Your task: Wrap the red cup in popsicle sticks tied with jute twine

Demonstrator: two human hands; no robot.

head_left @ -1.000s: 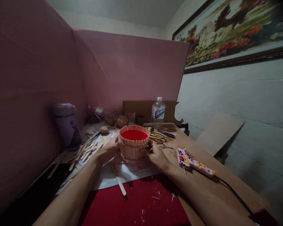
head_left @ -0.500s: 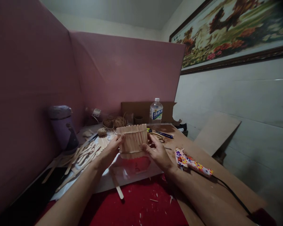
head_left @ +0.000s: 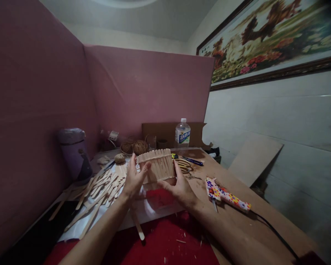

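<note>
Between my two hands is a panel of popsicle sticks (head_left: 158,165), set side by side with a cord-like band across near its top. My left hand (head_left: 135,175) grips its left edge, thumb over the front face. At the lower right corner, my right hand (head_left: 179,186) closes on it, thumb along the bottom. The panel is held up above the table and tilts slightly; its back is hidden. Just beneath lies a clear plastic sheet over white paper and a red cloth (head_left: 165,243). One loose popsicle stick (head_left: 138,224) rests below my left hand.
Loose popsicle sticks (head_left: 99,195) are heaped at the left, near twine balls (head_left: 140,147) and a purple cylinder (head_left: 74,154). A flowered glue gun (head_left: 227,197) with a black cord lies right. Behind are scissors (head_left: 184,165), a blue pen-like tool (head_left: 193,161) and a bottle (head_left: 182,134).
The stick panel has tilted, its right side now lower. My left thumb has shifted across its front, and my right hand has moved down toward its bottom corner. The camera view has tipped up slightly.
</note>
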